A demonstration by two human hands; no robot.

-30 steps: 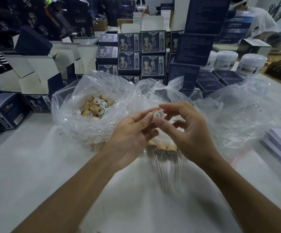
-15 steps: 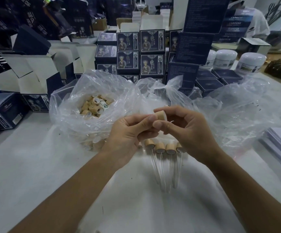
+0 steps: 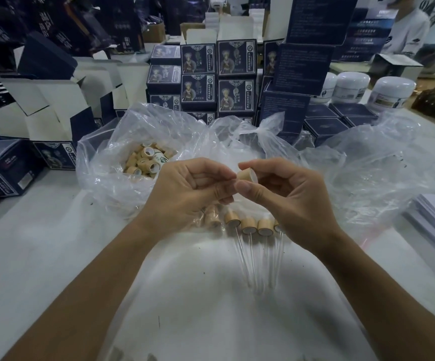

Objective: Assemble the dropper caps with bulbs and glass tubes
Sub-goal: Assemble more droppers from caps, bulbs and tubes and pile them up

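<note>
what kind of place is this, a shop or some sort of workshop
Most likely a cosmetics packing workshop: stacks of printed product boxes, a plastic bag of loose wooden caps, and finished droppers lined up on the table.

Matt wood-look cap (image 3: 246, 175), clear glass tubes (image 3: 250, 259), glossy crinkled plastic bag (image 3: 112, 162), matt cardboard boxes (image 3: 235, 95).

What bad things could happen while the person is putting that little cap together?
1. The cap is only pinched by the right hand fingertips above the table, so it might slip and roll away.
2. The finished droppers lie right under the hands, with thin glass tubes. A dropped wrist could possibly crack one.
3. The left hand presses at the cap's end; pushing crookedly might seat the part badly.
</note>
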